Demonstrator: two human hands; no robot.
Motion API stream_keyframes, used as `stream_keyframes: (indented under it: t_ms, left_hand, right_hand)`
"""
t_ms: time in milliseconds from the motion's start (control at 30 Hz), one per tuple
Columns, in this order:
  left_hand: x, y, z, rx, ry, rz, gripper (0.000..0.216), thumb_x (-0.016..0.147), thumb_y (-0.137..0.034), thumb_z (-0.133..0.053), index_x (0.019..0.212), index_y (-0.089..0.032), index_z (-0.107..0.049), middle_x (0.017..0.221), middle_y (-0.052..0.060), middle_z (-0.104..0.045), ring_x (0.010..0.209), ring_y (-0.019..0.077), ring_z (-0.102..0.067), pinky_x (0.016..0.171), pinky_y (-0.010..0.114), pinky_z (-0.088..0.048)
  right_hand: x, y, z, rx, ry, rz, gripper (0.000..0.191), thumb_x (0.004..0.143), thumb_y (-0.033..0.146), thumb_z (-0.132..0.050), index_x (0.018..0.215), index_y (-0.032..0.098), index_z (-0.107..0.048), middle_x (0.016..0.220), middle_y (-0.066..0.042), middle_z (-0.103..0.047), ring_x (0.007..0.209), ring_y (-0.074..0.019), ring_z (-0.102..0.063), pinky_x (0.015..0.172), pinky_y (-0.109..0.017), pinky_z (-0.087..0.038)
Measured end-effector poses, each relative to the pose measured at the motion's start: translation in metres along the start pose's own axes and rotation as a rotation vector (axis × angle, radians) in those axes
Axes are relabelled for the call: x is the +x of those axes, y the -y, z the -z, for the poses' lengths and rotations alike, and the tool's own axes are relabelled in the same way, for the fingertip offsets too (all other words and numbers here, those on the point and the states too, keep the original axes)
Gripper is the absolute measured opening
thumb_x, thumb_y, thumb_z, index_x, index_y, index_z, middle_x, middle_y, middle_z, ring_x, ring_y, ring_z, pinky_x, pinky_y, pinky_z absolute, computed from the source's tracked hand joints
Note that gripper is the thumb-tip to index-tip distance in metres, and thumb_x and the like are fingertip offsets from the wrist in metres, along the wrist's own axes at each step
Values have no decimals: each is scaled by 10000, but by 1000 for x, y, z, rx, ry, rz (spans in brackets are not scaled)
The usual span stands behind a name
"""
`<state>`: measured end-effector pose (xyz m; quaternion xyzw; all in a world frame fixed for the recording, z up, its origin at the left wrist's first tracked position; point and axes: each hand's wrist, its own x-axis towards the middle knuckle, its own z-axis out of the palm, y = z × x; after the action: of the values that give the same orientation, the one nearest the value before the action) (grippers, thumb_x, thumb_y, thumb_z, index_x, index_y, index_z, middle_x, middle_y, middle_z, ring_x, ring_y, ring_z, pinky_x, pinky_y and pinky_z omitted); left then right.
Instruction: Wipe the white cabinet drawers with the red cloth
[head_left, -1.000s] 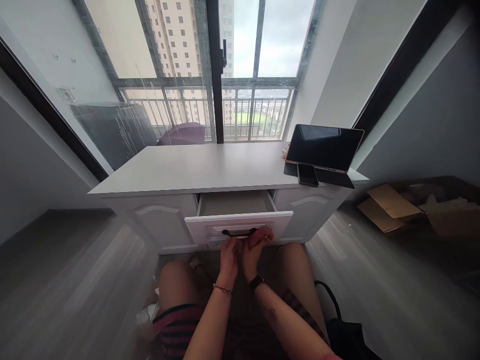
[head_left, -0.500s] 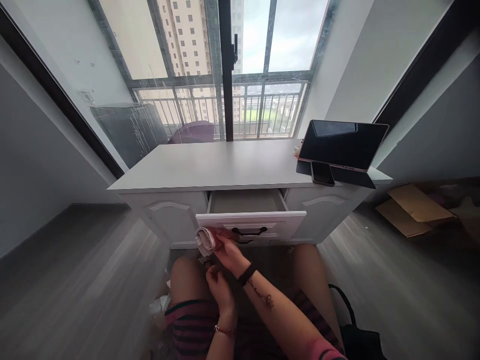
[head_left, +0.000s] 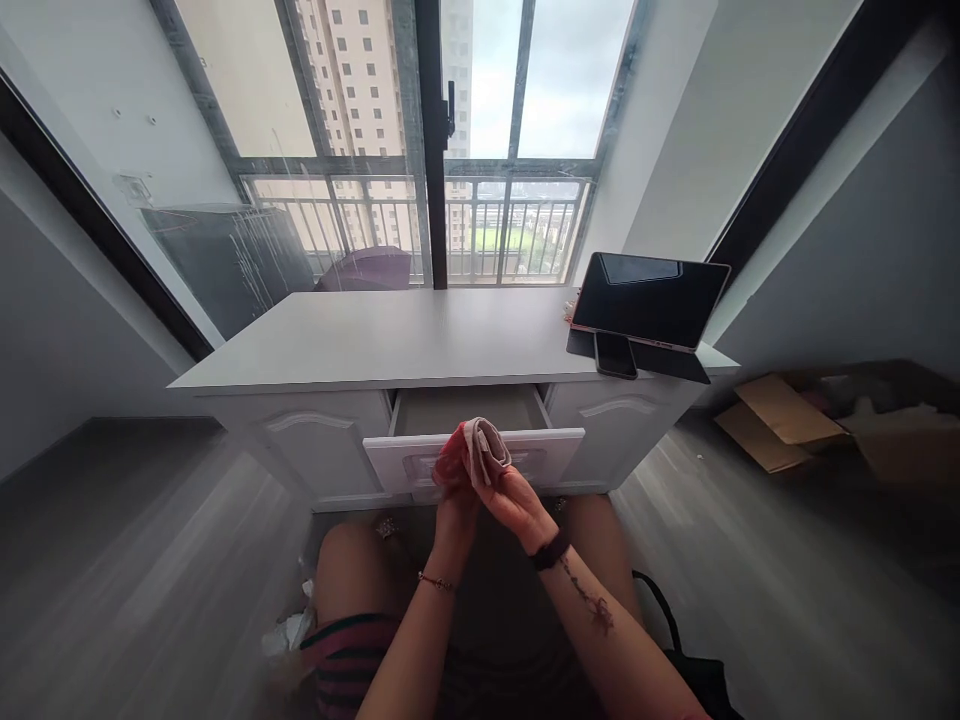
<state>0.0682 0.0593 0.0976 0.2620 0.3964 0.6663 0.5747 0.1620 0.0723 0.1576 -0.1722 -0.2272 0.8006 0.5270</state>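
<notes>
Rolled cloth (head_left: 485, 447), red and beige, sits clamped between both hands: the right hand (head_left: 517, 497) wraps its beige end and the left hand (head_left: 454, 503) closes on the red end, the two hands touching. Just beyond them is the open drawer (head_left: 559, 447) of a white desk (head_left: 375, 345). Farther up and to the right of the hands, a tablet (head_left: 646, 298) and a phone (head_left: 615, 356) rest on the desk.
</notes>
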Motion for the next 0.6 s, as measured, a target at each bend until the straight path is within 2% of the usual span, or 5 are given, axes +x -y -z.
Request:
stream_keyframes:
  t_ms: [100,200,300,467,600]
  left_hand:
    - [0,-1,-6,-178,90,78,389,654,-196,-673,1037,-247,-717,1178,79,-724,1157,267,-637,974,413,-500]
    - [-2,6,-1,-202,-32,172,120,679,-213,-713,792,-227,-674,873,18,-725,888,182,-683,876,357,-510]
    - [0,14,3,-235,-120,150,182,671,-241,-793,784,-213,-653,804,-33,-695,763,109,-648,826,292,-495]
    - [5,19,6,-206,-118,137,298,614,-290,-877,799,-191,-665,819,-35,-708,790,95,-645,816,264,-483]
    - [6,19,9,-196,-91,151,312,620,-324,-883,802,-190,-668,832,-23,-722,839,110,-659,877,289,-488]
  right_hand:
    - [-10,20,21,-35,-54,55,408,971,66,-378,1067,232,-737,1166,-1,-748,1178,-81,-647,1057,-283,-518]
    - [-21,41,38,-13,-139,118,403,968,73,-398,1065,259,-742,1195,7,-738,1172,-75,-650,1041,-278,-529]
    - [-32,60,53,-14,-207,132,392,976,92,-387,1044,241,-743,1162,-13,-747,1154,-75,-658,1004,-259,-548]
    - [-45,82,82,-49,-339,203,400,999,162,-363,979,240,-755,1094,-33,-760,1074,-93,-694,970,-281,-571]
    - [-55,92,106,-57,-409,306,402,981,167,-399,906,298,-771,1032,-8,-768,991,-66,-707,938,-211,-562]
